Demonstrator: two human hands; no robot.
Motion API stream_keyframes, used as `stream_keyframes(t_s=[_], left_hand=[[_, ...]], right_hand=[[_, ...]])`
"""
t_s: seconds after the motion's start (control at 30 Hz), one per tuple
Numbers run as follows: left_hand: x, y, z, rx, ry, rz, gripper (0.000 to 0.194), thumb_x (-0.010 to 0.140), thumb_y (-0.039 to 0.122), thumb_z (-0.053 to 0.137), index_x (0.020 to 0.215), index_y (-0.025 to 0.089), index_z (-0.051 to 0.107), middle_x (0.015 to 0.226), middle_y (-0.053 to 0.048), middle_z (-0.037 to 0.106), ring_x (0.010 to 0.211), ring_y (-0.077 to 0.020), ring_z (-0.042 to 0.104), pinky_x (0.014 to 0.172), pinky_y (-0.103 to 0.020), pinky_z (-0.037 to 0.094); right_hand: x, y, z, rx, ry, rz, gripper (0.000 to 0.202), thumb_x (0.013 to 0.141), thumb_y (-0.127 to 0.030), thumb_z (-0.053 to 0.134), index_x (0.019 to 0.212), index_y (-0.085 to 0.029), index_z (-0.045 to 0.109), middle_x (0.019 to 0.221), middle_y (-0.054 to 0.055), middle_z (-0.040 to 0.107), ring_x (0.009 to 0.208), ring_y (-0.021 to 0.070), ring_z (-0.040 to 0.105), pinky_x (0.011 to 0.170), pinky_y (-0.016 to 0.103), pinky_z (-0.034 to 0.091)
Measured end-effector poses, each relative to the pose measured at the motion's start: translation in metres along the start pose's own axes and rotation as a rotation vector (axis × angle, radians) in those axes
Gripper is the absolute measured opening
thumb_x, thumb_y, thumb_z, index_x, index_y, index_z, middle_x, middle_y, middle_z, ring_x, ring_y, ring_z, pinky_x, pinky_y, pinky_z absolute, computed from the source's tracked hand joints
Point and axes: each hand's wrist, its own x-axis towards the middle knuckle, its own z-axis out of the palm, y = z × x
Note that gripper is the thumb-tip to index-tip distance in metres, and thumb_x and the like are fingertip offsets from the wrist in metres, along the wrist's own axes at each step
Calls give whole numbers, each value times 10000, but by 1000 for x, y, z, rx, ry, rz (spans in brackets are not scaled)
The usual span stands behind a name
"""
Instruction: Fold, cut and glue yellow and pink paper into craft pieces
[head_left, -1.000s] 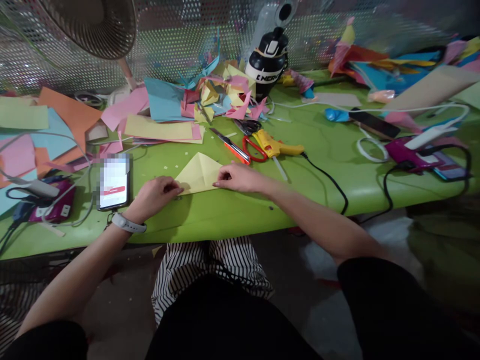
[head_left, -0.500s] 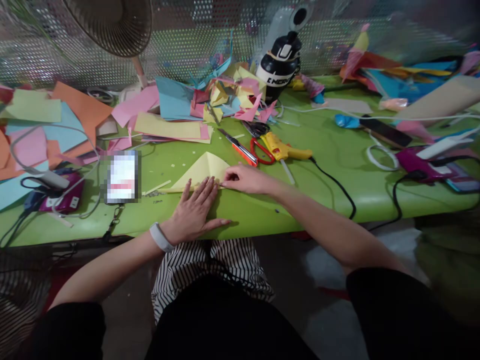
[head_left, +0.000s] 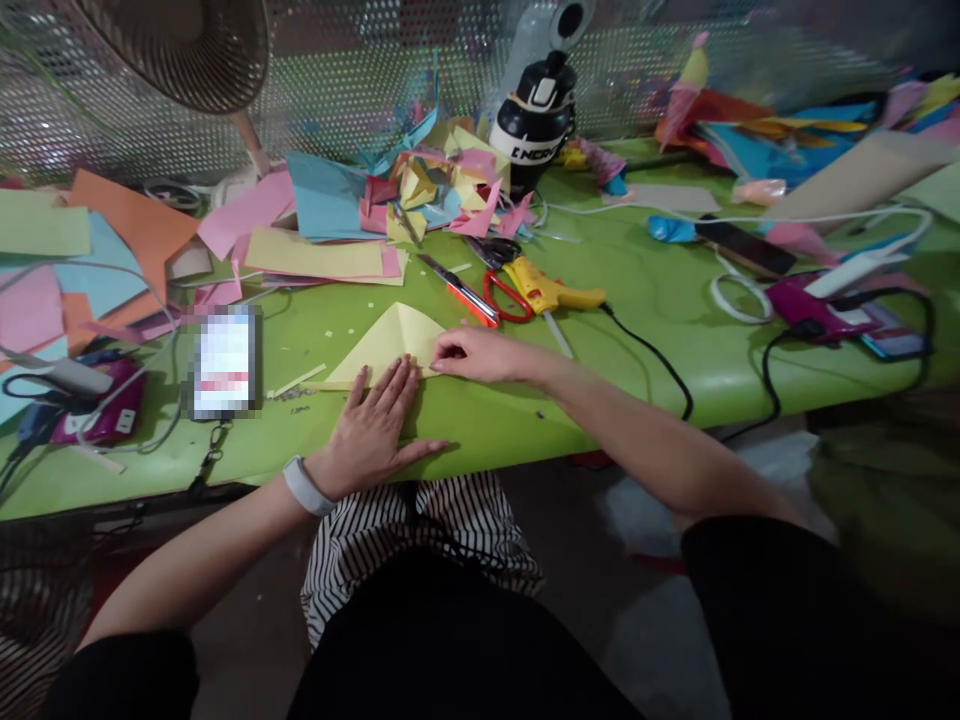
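Observation:
A yellow sheet of paper (head_left: pixel 390 335), folded into a triangle with a crease down its middle, lies on the green table (head_left: pixel 480 440). My left hand (head_left: pixel 379 420) rests flat on its near edge, fingers spread and thumb out to the right. At the paper's right side my right hand (head_left: pixel 476 355) is closed, its thumb and fingertips pinching or pressing the lower edge. Those fingertips partly hide the paper's right corner. Narrow yellow paper strips (head_left: pixel 300 380) lie just left of the paper.
Beyond the paper are a box cutter (head_left: pixel 461 292), red-handled scissors (head_left: pixel 506 297) and a yellow glue gun (head_left: pixel 555 290) with a black cord. A phone (head_left: pixel 223 365) lies left. Coloured paper (head_left: pixel 322 200), a black bottle (head_left: pixel 532 125) and a fan (head_left: pixel 180 45) stand behind.
The camera view has turned slightly, so the scene sits a little further left. Both hands keep nearly the same place on the yellow paper.

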Motion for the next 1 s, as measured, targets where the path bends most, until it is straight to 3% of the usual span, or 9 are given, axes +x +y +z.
stream_keyframes(t_s=[0.23,0.43,0.77,0.87,0.93,1.0], left_hand=[[0,-1,1,-10,25,2,944,926,726,338,1587,163,-33,1610,-194,270,1503,-305,234,1222,-525,97],[1,-2,1,1,25,2,954,913,748,334,1586,159,0,1605,-208,274,1498,-311,249,1221,-535,102],[5,-5,-3,11,-16,10,997,889,789,305,1575,83,151,1586,-227,303,1490,-332,259,1226,-500,177],[4,-6,-2,24,-26,13,989,892,788,297,1577,90,149,1594,-222,285,1494,-323,250,1225,-496,188],[4,-6,-2,28,-31,13,998,887,793,298,1575,86,152,1596,-223,276,1496,-324,243,1224,-495,195],[4,-7,-1,25,-30,15,997,886,792,304,1575,88,152,1598,-220,274,1496,-323,239,1225,-492,194]], right_hand=[[-6,8,-9,-35,-1,-3,131,851,-254,614,771,-177,684,782,40,698,727,168,598,682,313,430],[-17,22,-20,-87,9,88,125,850,-259,643,792,-177,716,753,34,688,699,163,584,622,290,399],[-40,28,-39,-202,37,202,119,833,-253,661,742,-205,719,735,25,694,663,170,577,588,299,370],[-46,21,-42,-256,195,226,150,872,-299,640,796,-207,731,747,38,689,671,184,583,610,319,377],[-44,17,-41,-348,358,149,150,892,-310,640,926,-200,737,891,72,701,806,218,606,679,336,404],[-39,16,-37,-466,424,35,214,878,-274,679,1074,-201,722,1072,104,682,981,259,590,784,363,420]])
